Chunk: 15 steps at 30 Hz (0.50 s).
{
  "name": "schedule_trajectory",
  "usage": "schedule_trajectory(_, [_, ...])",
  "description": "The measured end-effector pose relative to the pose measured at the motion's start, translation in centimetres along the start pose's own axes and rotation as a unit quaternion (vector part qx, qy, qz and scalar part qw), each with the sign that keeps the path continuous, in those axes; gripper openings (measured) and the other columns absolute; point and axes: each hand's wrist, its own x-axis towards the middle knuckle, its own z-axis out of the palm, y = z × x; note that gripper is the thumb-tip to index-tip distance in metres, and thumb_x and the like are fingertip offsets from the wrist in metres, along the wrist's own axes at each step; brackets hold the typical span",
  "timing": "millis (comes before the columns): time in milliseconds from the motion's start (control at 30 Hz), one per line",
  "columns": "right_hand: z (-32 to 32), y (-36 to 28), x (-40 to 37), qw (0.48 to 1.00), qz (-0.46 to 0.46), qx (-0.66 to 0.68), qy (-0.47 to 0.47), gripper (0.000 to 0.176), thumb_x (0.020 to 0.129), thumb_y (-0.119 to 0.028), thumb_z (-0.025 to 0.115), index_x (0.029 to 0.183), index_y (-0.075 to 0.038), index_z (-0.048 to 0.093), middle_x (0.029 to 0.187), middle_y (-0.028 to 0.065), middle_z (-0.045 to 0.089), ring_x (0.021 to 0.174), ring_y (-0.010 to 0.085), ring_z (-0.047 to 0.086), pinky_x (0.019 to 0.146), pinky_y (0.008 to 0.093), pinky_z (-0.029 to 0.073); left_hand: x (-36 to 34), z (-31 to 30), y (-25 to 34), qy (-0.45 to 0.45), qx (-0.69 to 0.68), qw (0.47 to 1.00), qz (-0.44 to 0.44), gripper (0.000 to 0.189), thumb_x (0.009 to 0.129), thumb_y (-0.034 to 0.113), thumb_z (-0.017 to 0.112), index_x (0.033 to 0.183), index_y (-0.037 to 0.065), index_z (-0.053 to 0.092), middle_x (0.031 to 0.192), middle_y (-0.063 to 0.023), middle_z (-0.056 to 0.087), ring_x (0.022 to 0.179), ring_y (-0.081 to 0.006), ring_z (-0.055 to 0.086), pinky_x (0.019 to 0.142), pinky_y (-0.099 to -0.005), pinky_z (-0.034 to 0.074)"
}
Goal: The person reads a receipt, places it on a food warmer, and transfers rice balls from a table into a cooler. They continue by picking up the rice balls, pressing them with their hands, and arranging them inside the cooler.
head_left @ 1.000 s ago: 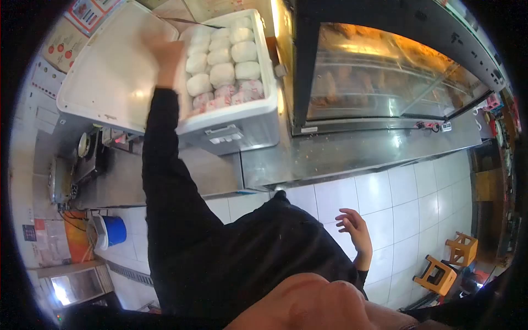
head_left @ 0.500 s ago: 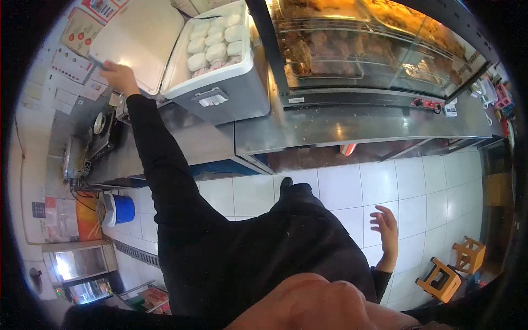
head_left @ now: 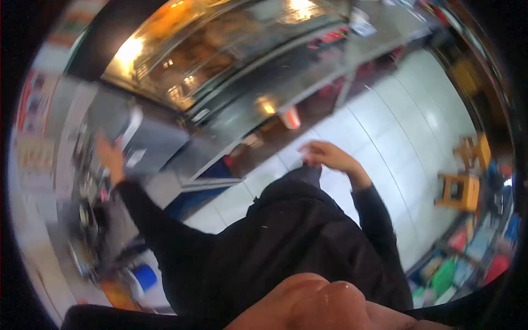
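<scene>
A grey cooler box (head_left: 157,144) stands on the counter at the left, its lid (head_left: 113,107) down over it and the contents hidden. Just beside the box is my left hand (head_left: 111,158), blurred, with its fingers stretched out and nothing visible in them. My right hand (head_left: 331,157) hangs in the air in front of my body, above the tiled floor, fingers loosely bent and apart. It holds nothing.
A lit glass warming cabinet (head_left: 214,60) sits on the metal counter (head_left: 220,146) to the right of the box. Wooden stools (head_left: 461,191) stand on the floor at the right. At the lower left is a blue and white bucket (head_left: 144,278).
The cooler's lid, open before over white packs, has come down shut, and my left hand is off its edge. My right hand has risen inward. The view has turned right.
</scene>
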Motion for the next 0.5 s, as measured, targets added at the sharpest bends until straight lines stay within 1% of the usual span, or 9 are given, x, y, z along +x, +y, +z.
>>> schedule_trajectory(33, [-1.9,-0.3,0.5,0.997,-0.069,-0.022,0.015,0.033,0.091,-0.027,0.061,0.119,-0.009,0.059,0.086,0.0015,0.063,0.069,0.0084,0.056,0.058,0.0239,0.047,-2.8,5.4,-4.9,0.007,0.214,0.973,-0.082,0.063,0.091,0.041,0.057,0.133,-0.003,0.044,0.129,-0.025,0.051,0.114,-0.0365,0.054,0.097,-0.0449,0.042])
schedule_trajectory(67, [-4.5,-1.3,1.0,0.997,-0.024,-0.08,-0.007,0.036,0.091,-0.022,0.062,0.123,-0.006,0.056,0.093,0.0019,0.063,0.079,0.0093,0.057,0.067,0.0242,0.048,-2.8,2.9,-6.3,-0.008,0.383,0.924,0.006,0.056,0.096,0.039,0.048,0.131,-0.005,0.047,0.127,-0.0245,0.053,0.106,-0.0347,0.06,0.089,-0.042,0.048])
schedule_trajectory(100, [-6.5,-0.8,2.0,0.996,-0.07,-0.055,-0.007,0.036,0.091,-0.024,0.062,0.121,-0.006,0.056,0.092,0.0016,0.063,0.078,0.0088,0.057,0.065,0.024,0.048,-2.5,-0.2,-4.9,0.055,0.406,0.912,-0.019,0.052,0.097,0.038,0.047,0.126,-0.004,0.048,0.123,-0.0233,0.054,0.102,-0.0337,0.06,0.086,-0.0417,0.049])
schedule_trajectory(200, [-13.1,-2.5,3.4,0.996,-0.069,-0.016,-0.05,0.036,0.091,-0.03,0.063,0.118,-0.007,0.058,0.094,0.0022,0.064,0.077,0.0064,0.056,0.06,0.0217,0.047,2.6,-8.6,8.1,0.374,0.066,0.91,-0.168,0.042,0.098,0.037,0.043,0.114,-0.001,0.052,0.111,-0.0198,0.056,0.092,-0.0308,0.06,0.08,-0.0409,0.05])
schedule_trajectory(300, [-21.1,-0.6,3.8,0.979,-0.185,-0.086,-0.007,0.035,0.091,-0.03,0.061,0.118,-0.007,0.058,0.095,0.0028,0.064,0.075,0.0097,0.058,0.063,0.0252,0.049,9.8,-15.0,27.1,0.543,-0.169,0.812,-0.13,0.038,0.1,0.036,0.038,0.102,0.002,0.055,0.1,-0.0162,0.059,0.082,-0.0278,0.06,0.073,-0.0402,0.051])
schedule_trajectory(367, [-27.7,0.5,2.5,0.993,-0.064,-0.103,0.01,0.035,0.091,-0.029,0.061,0.118,-0.007,0.058,0.101,0.0047,0.066,0.085,0.0131,0.062,0.071,0.0281,0.05,15.3,-16.5,38.6,0.58,-0.239,0.774,-0.084,0.039,0.101,0.035,0.035,0.093,0.004,0.058,0.092,-0.0138,0.061,0.075,-0.0259,0.061,0.068,-0.0396,0.051])
schedule_trajectory(433, [-35.2,7.9,-0.6,0.959,-0.164,-0.151,0.176,0.033,0.09,-0.026,0.062,0.116,-0.006,0.058,0.098,0.0043,0.066,0.085,0.0135,0.062,0.07,0.0286,0.051,21.7,-16.2,49.8,0.569,-0.292,0.766,-0.069,0.043,0.102,0.034,0.033,0.085,0.006,0.06,0.084,-0.0114,0.063,0.068,-0.0239,0.061,0.064,-0.0391,0.052])
schedule_trajectory(467, [-39.2,14.4,-2.2,0.956,-0.104,-0.092,0.258,0.029,0.09,-0.023,0.062,0.113,-0.006,0.059,0.093,0.005,0.066,0.075,0.0117,0.06,0.062,0.0276,0.05,24.2,-16.8,54.9,0.531,-0.309,0.785,-0.079,0.041,0.1,0.035,0.035,0.078,0.006,0.054,0.072,-0.0095,0.057,0.064,-0.0216,0.058,0.059,-0.0345,0.05])
schedule_trajectory(500, [-42.2,18.9,-6.6,0.933,0.054,0.08,0.346,0.026,0.089,-0.021,0.061,0.112,-0.008,0.06,0.089,0.006,0.065,0.071,0.0109,0.059,0.056,0.0258,0.048,27.9,-16.0,60.5,0.49,-0.328,0.803,-0.085,0.042,0.099,0.036,0.038,0.072,0.006,0.048,0.059,-0.0075,0.052,0.06,-0.0194,0.056,0.054,-0.0299,0.049])
